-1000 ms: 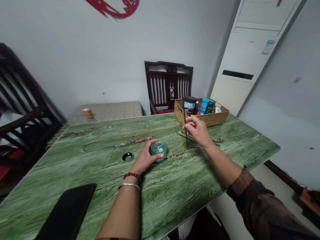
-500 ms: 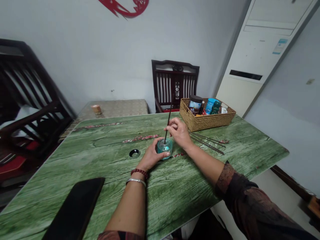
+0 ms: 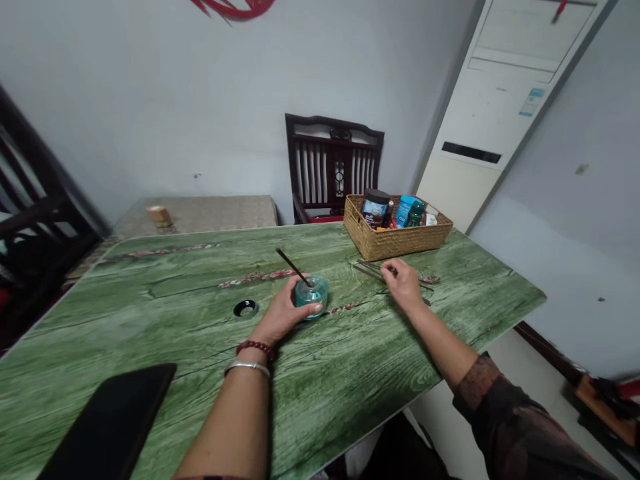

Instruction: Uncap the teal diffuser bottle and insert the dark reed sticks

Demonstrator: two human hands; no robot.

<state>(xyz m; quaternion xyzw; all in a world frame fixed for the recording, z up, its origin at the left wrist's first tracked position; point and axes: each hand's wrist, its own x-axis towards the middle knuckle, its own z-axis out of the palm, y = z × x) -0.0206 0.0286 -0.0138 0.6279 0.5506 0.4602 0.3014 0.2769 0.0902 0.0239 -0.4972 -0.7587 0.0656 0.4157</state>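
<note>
My left hand (image 3: 285, 308) is wrapped around a small glass diffuser bottle (image 3: 313, 308) with blue-green liquid, steadying it on the table. One dark reed stick (image 3: 291, 263) stands in the bottle's neck, leaning to the left. Over several loose reed sticks (image 3: 369, 271) on the tabletop, my right hand (image 3: 404, 285) has its thumb and fingers pinched together on a stick; the hand partly hides them. A black ring-shaped cap (image 3: 245, 309) lies to the left of the bottle.
A woven basket (image 3: 400, 245) of jars and bottles stands at the back of the green table (image 3: 200, 333). A large black flat device (image 3: 107, 420) lies at the front left. Behind are a dark wooden chair (image 3: 336, 167) and a low surface with a small orange-brown container (image 3: 159, 215).
My right hand has let go of the stick in the bottle and moved right to the loose sticks. The upright stick now leans left. The view has shifted slightly right.
</note>
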